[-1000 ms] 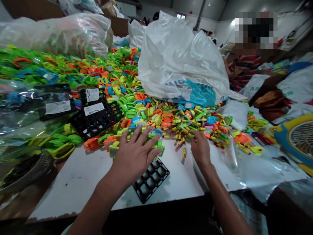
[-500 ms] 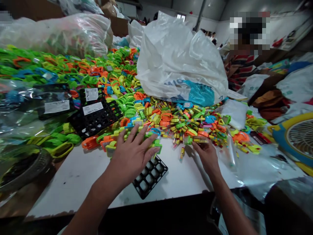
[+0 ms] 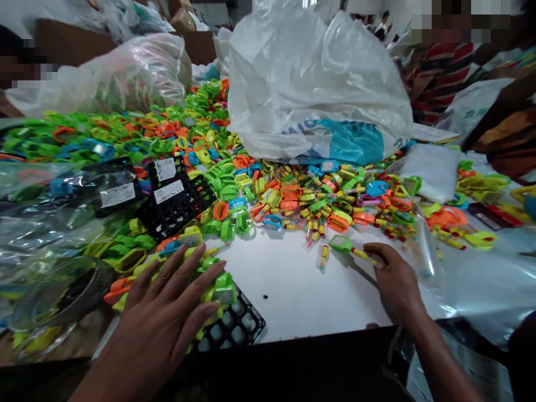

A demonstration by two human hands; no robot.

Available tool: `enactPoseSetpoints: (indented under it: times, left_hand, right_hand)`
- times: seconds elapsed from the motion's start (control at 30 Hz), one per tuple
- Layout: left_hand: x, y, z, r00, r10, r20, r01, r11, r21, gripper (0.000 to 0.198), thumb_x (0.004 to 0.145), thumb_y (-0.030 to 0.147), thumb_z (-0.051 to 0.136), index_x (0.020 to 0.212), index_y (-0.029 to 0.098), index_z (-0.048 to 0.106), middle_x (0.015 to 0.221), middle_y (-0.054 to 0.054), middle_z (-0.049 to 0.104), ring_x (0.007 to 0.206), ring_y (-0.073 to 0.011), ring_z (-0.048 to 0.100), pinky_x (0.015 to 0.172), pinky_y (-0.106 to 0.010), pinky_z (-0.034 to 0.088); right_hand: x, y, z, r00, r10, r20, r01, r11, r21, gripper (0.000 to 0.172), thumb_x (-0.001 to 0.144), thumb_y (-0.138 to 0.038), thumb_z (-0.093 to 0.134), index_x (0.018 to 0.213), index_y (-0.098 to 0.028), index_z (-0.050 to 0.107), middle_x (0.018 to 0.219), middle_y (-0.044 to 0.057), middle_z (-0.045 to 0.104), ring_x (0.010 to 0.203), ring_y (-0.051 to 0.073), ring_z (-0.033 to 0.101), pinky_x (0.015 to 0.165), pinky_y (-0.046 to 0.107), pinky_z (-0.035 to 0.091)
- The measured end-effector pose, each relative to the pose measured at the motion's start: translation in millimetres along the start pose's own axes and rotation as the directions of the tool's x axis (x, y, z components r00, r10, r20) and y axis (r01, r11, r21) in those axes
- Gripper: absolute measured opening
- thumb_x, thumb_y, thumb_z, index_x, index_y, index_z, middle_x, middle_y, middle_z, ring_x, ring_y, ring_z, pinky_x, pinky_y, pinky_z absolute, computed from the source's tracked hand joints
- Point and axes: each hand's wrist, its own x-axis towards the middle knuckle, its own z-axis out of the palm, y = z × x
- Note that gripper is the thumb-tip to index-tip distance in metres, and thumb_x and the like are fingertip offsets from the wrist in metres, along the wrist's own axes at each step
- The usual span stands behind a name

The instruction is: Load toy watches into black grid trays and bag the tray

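My left hand (image 3: 173,304) lies spread, palm down, over several green, yellow and orange plastic toy watches (image 3: 224,287). Part of a black tray with round-cornered cells (image 3: 238,321) shows beside its thumb; the rest is covered. My right hand (image 3: 396,282) pinches the end of a small yellow-labelled tube (image 3: 363,255) just above the white tabletop (image 3: 293,290). At that tube's far end is a green toy watch (image 3: 340,243); whether the two are joined I cannot tell. A loose tube (image 3: 324,258) lies nearby on the tabletop.
Heaped toy watches (image 3: 125,131) spread across the back left, with labelled black trays (image 3: 176,204) on them. Behind a pile of tubes stands a large white bag (image 3: 310,84). A clear bowl (image 3: 62,296) sits at left, clear plastic film (image 3: 486,285) at right. A person in a striped shirt (image 3: 446,78) is beyond.
My left hand has moved left and nearer, along with the watches under it and the black tray. My right hand has moved right, still pinching the tube. The view has shifted.
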Motion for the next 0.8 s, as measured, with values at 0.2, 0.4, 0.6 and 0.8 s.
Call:
enactPoseSetpoints:
  times: [0.2,0.4,0.6,0.8]
  left_hand:
    - [15,8,4.9,0.997,-0.064,0.049,0.066,0.997,-0.026,0.05,0.091,0.049,0.039,0.14,0.039,0.038,0.152,0.003,0.037,0.14,-0.0303,0.033,0.112,-0.054,0.023]
    - [16,11,5.6,0.992,-0.088,0.085,0.091,0.995,-0.028,0.051,0.092,0.052,0.035,0.141,0.038,0.038,0.152,0.002,0.035,0.141,-0.0304,0.031,0.11,-0.054,0.025]
    - [10,11,-1.5,0.987,-0.125,0.102,0.13,0.991,-0.042,0.051,0.093,0.052,0.033,0.141,0.036,0.038,0.153,0.001,0.033,0.142,-0.0295,0.029,0.111,-0.053,0.027]
    - [25,25,0.8,0.986,-0.143,0.081,0.149,0.986,-0.074,0.052,0.093,0.054,0.031,0.138,0.033,0.044,0.151,-0.002,0.037,0.142,-0.0325,0.027,0.107,-0.059,0.029]
  right_hand:
    - [5,-5,-28,0.985,-0.165,-0.057,0.144,0.953,-0.266,0.033,0.085,-0.031,0.041,0.103,-0.018,0.066,0.102,0.013,0.066,0.099,0.03,0.058,0.09,0.048,0.045]
    - [-54,-89,33,0.87,-0.444,0.216,0.411,0.893,0.183,0.017,0.092,-0.023,0.048,0.1,-0.023,0.063,0.096,0.007,0.064,0.092,0.023,0.057,0.082,0.035,0.048]
    - [-90,-134,100,0.725,-0.503,0.471,0.494,0.856,0.153,0.008,0.089,-0.013,0.057,0.088,-0.021,0.06,0.091,0.005,0.06,0.089,0.022,0.052,0.078,0.032,0.044]
    - [-84,-97,56,0.778,-0.406,0.479,0.462,0.887,0.002,0.011,0.091,-0.015,0.049,0.085,-0.02,0.056,0.087,0.006,0.058,0.083,0.022,0.053,0.075,0.034,0.045]
